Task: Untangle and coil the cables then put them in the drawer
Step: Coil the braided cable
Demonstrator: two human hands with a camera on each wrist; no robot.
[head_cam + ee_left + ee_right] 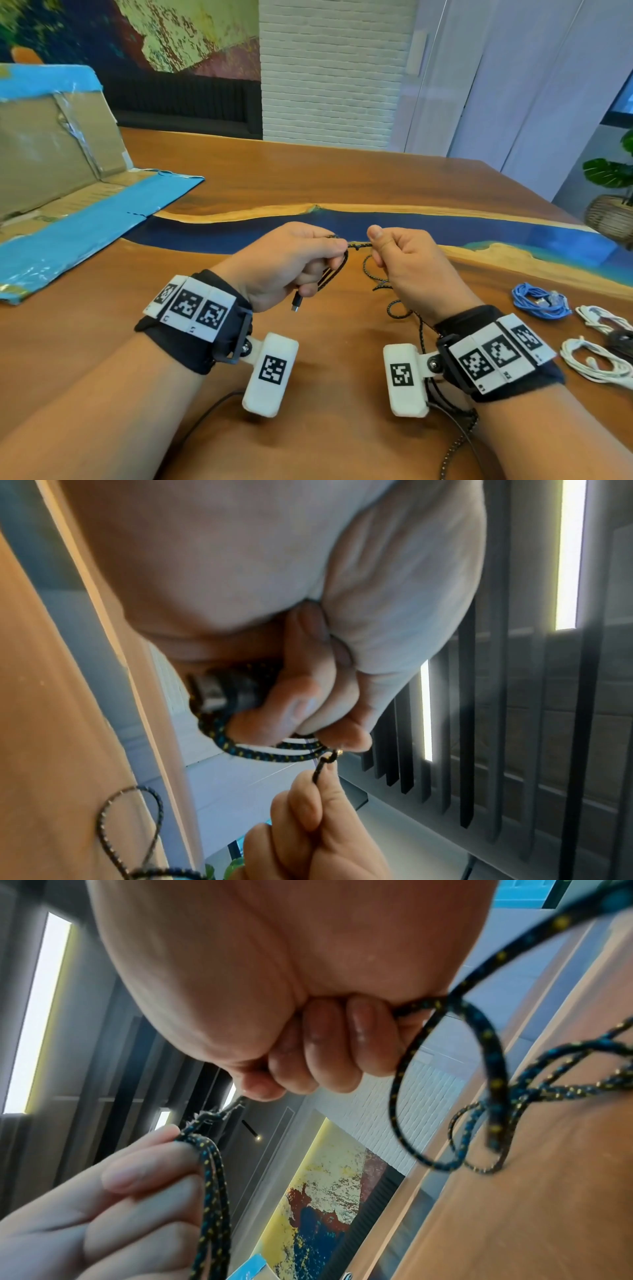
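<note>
A black braided cable (358,245) with blue and yellow flecks stretches between both hands above the wooden table (342,178). My left hand (298,263) grips a small bundle of its loops (274,753), and its plug end (296,303) hangs below the fist. My right hand (400,260) pinches the cable (219,1115) a short way to the right. The rest of the cable (479,1123) trails in loose loops over the table under my right wrist. No drawer is in view.
A coiled blue cable (539,301) and two white coiled cables (596,363) lie at the right of the table. An unfolded cardboard box with blue tape (68,192) stands at the left. A potted plant (613,192) is beyond the right edge.
</note>
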